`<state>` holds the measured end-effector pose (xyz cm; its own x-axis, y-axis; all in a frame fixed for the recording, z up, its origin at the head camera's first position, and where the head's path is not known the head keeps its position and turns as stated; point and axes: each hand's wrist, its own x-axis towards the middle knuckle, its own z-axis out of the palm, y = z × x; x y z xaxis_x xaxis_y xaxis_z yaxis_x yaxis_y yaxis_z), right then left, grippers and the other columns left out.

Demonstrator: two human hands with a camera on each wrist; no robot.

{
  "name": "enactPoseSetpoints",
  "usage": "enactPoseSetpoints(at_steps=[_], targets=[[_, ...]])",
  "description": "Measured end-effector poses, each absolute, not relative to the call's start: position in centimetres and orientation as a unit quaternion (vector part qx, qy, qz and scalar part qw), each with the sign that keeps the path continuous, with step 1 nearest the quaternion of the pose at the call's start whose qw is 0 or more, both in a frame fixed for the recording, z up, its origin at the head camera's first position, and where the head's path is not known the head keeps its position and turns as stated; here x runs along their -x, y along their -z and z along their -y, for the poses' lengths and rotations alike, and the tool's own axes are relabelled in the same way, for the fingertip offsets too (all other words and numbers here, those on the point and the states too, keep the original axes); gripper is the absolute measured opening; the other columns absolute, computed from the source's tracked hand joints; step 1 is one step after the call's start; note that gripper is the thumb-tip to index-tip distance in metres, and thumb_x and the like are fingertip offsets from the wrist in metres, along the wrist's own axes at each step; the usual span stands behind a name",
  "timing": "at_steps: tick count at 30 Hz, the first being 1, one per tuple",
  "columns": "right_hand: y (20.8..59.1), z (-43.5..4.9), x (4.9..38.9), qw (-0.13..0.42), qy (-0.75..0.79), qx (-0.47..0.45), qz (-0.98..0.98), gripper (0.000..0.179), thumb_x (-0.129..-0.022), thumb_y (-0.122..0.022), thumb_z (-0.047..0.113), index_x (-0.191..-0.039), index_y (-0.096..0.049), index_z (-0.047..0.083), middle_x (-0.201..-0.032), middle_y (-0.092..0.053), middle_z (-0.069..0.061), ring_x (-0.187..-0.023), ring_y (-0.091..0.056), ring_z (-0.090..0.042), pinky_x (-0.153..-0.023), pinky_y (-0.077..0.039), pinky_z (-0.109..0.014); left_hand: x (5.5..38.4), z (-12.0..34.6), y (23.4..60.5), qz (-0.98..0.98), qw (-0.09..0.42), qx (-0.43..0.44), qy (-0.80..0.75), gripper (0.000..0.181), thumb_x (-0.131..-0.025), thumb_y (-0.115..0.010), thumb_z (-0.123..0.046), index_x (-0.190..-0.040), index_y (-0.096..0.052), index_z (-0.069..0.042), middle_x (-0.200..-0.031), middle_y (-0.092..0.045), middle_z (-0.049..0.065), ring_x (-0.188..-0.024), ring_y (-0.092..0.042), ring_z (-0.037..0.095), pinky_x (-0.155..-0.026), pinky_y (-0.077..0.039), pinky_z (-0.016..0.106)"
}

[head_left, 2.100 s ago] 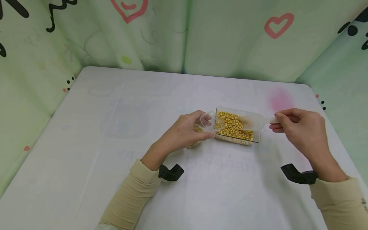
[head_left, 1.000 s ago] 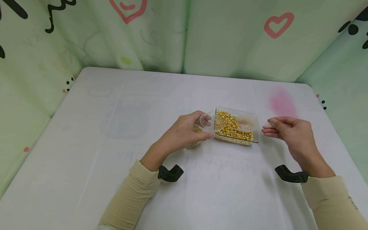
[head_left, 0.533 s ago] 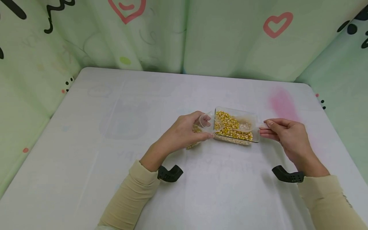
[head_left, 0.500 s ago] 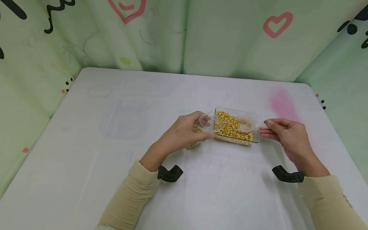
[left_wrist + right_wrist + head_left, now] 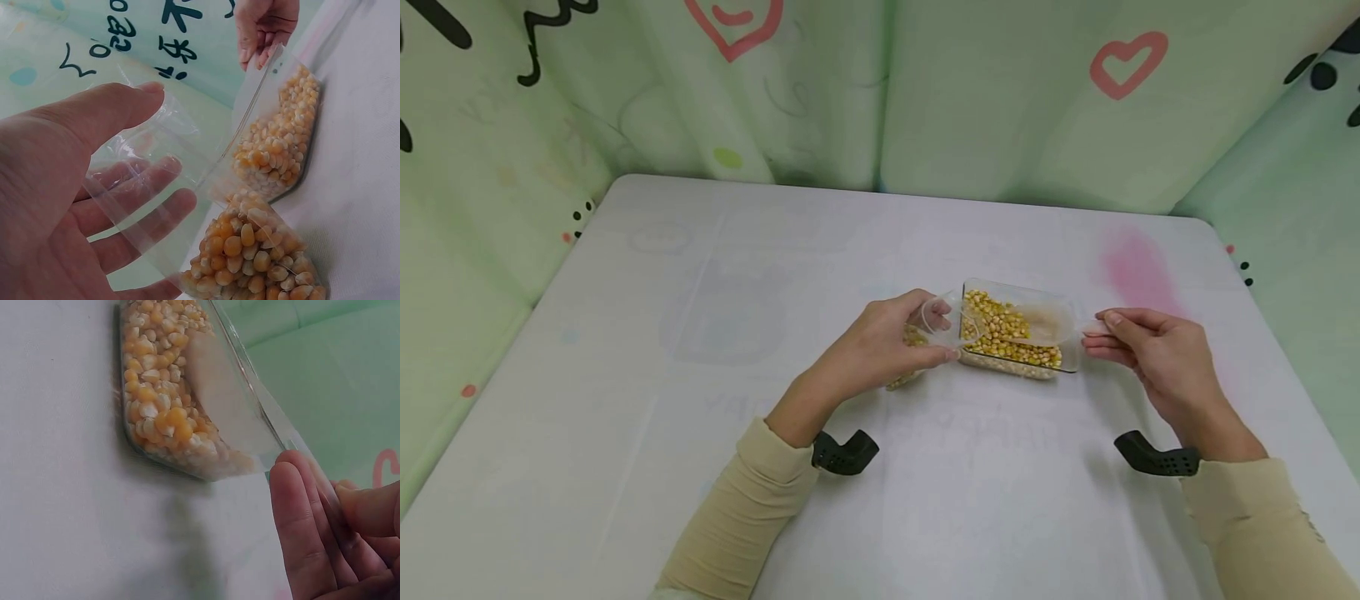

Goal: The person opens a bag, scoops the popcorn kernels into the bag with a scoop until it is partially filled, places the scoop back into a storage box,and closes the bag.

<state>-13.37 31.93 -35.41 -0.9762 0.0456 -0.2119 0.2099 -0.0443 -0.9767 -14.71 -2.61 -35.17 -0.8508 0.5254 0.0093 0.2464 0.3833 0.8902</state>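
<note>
My left hand (image 5: 898,333) holds a clear plastic bag (image 5: 147,219) by its upper part, thumb on one side and fingers on the other. Corn kernels (image 5: 240,256) fill the bag's lower end. Right against the bag stands a rectangular glass container (image 5: 1070,358), partly filled with yellow and whitish corn kernels (image 5: 992,321). A translucent scoop (image 5: 1048,323) reaches into this container from the right, its bowl over and among the kernels. Between thumb and fingers, my right hand (image 5: 1157,354) pinches the scoop's handle just outside the container's right wall. How much the scoop carries cannot be made out.
Everything stands on a white-covered table (image 5: 760,250) with a pink patch (image 5: 1138,267) behind the right hand. A green printed curtain (image 5: 985,108) encloses the back and sides. Each wrist wears a black mount (image 5: 1153,457).
From the earliest frame, my right hand has moved left and slightly down, bringing the scoop down into the container. In the last half second it shifts slightly right. My left hand stays in place.
</note>
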Motion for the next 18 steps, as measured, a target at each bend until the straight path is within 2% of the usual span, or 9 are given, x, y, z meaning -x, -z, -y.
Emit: enactPoseSetpoints(at_steps=[8,14,18], targets=[[34.2,-31.3,13.4,0.027,0.630,-0.088,-0.771,0.020,-0.093,-0.069,0.024,-0.105,-0.070,0.009,-0.084,-0.077,0.004,-0.072,-0.075,-0.012,-0.070,-0.058,-0.024,14.7,2.6,35.1,-0.820,0.143,-0.234,-0.502,0.042,-0.088,-0.076,-0.028,-0.123,-0.058,-0.013,-0.118,-0.069,0.003,-0.114,-0.062,0.021,-0.094,-0.048,0.036],[33.5,-30.3,13.2,0.027,0.569,-0.079,-0.818,0.038,-0.095,-0.066,0.029,-0.115,-0.061,-0.002,-0.084,-0.076,0.008,-0.073,-0.075,-0.010,-0.071,-0.058,-0.023,14.7,2.6,35.2,-0.821,0.143,-0.232,-0.502,0.039,-0.088,-0.076,-0.028,-0.120,-0.058,-0.016,-0.117,-0.069,0.003,-0.114,-0.062,0.021,-0.094,-0.048,0.036],[33.4,-29.9,13.1,0.025,0.542,-0.073,-0.837,0.043,-0.096,-0.064,0.029,-0.118,-0.057,-0.006,-0.084,-0.076,0.011,-0.074,-0.075,-0.010,-0.072,-0.058,-0.023,14.7,2.6,35.2,-0.819,0.142,-0.235,-0.503,0.040,-0.088,-0.076,-0.028,-0.121,-0.058,-0.015,-0.117,-0.069,0.004,-0.114,-0.062,0.022,-0.095,-0.048,0.036]])
